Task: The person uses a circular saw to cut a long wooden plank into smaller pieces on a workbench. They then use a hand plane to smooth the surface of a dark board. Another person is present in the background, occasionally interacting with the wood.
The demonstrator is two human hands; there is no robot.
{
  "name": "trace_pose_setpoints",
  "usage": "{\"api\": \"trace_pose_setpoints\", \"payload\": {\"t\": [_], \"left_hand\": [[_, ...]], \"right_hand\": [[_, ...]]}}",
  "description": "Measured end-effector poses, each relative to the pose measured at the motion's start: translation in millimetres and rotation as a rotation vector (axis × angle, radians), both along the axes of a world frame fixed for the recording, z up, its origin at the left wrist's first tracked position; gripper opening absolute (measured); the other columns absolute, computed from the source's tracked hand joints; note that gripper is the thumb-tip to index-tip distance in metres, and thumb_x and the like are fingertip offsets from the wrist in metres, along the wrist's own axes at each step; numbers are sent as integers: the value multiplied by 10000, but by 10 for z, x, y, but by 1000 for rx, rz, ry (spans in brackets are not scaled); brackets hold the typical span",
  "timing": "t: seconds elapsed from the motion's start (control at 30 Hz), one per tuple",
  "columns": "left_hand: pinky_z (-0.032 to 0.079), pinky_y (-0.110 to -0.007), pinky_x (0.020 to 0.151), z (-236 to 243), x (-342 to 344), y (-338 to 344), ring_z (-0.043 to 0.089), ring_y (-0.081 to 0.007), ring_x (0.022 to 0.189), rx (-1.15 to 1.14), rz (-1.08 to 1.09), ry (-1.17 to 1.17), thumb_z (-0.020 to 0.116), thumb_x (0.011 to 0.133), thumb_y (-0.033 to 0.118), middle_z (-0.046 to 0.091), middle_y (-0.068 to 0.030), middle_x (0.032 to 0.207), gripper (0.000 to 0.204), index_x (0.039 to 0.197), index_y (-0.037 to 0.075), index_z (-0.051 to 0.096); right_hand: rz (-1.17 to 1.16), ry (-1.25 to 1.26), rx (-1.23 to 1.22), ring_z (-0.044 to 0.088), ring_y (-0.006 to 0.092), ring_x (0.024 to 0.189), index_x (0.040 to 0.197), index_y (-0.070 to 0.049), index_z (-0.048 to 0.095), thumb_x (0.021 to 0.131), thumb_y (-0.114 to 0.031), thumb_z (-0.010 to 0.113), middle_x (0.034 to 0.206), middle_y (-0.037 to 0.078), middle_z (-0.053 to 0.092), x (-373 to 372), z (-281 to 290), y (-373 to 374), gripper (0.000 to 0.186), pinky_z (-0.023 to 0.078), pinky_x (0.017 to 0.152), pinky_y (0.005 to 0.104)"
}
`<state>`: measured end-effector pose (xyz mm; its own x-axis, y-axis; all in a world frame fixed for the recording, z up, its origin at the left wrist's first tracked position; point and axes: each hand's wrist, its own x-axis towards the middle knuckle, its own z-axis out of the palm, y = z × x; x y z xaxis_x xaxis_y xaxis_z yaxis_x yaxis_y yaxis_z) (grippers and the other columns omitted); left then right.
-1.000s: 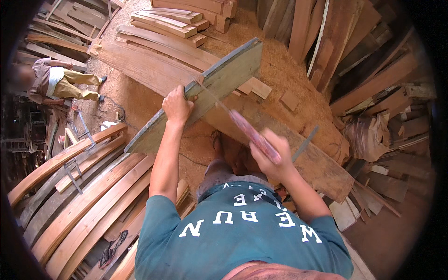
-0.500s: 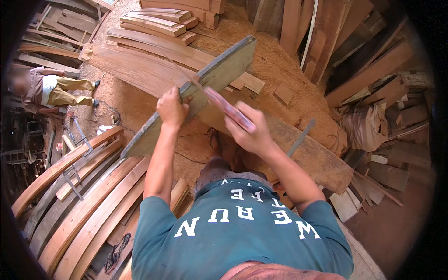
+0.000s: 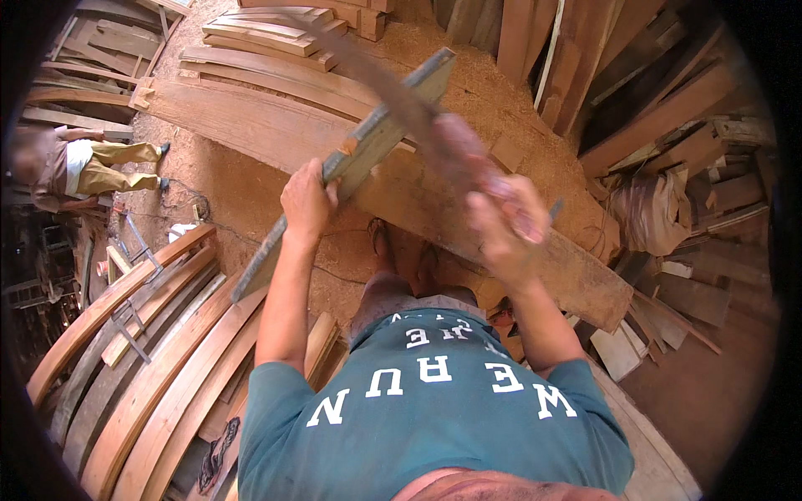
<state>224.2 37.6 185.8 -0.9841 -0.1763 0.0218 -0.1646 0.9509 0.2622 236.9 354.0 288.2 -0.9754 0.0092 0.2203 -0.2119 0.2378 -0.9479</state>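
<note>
Grips the grey board (image 3: pixel 380 152) by its upper edge with the left hand (image 3: pixel 307 204), closed beside a raw brown patch (image 3: pixel 348 146). Slants from near the stacked beams (image 3: pixel 146 376) at left up across the wide plank (image 3: pixel 576 280), lower end contact unclear. Could twist in that single hold if pushed hard from the right. Could nick the knuckles with a sideways slip of the blade (image 3: pixel 368 71), or reach the feet (image 3: pixel 380 240) below on a loosened grip. Holds the long tool (image 3: pixel 418 121) in the right hand (image 3: pixel 511 221), wrapped round the rear of the handle (image 3: pixel 472 159); too blurred to tell blade touching board. Looks smooth, orange-brown and bowed in the beams; weathered and flat in the board; dark and thin in the blade; mottled reddish in the handle; broad, rough and dusty in the plank.
</note>
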Motion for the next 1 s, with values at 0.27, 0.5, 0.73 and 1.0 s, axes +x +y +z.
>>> {"api": "trace_pose_setpoints", "payload": {"t": [0.27, 0.5, 0.73, 1.0], "left_hand": [[392, -540, 1170, -153, 227, 469, 470, -425, 1390, 369, -413, -115, 687, 674, -49, 533, -235, 1452, 814, 1460, -8, 480], [204, -701, 1221, -1007, 1020, 1296, 244, -373, 1575, 114, -383, -234, 697, 733, 9, 297, -158, 1681, 902, 1574, 25, 369], [197, -714, 1204, -2031, 1236, 1254, 228, -350, 1584, -47, -418, -130, 637, 908, 158, 288, -85, 1699, 694, 1565, 113, 419], [215, -703, 1196, -1856, 734, 1426, 235, -367, 1578, 17, -309, -141, 700, 889, 216, 303, -140, 1682, 700, 1532, 96, 452]], "right_hand": [[80, -490, 67, 654, 237, 1122, 1333, 41, 573, 909, 66, 626, 1238, 172, 653, 622, -335, 1229, 427, 504, 964, 340], [-246, -559, 716, 655, 336, 1219, 1550, 12, 453, 989, 25, 580, 1387, 234, 643, 1559, -2378, 2632, 575, 502, 1020, 389], [-362, -716, 945, 585, 446, 1305, 1526, 24, 472, 978, 0, 630, 1429, 282, 593, 2191, -2813, 2899, 571, 484, 1062, 494], [-343, -772, 1006, 539, 446, 1309, 1485, 15, 497, 912, -4, 667, 1404, 285, 535, 2121, -2610, 2761, 598, 462, 1074, 501]]}}
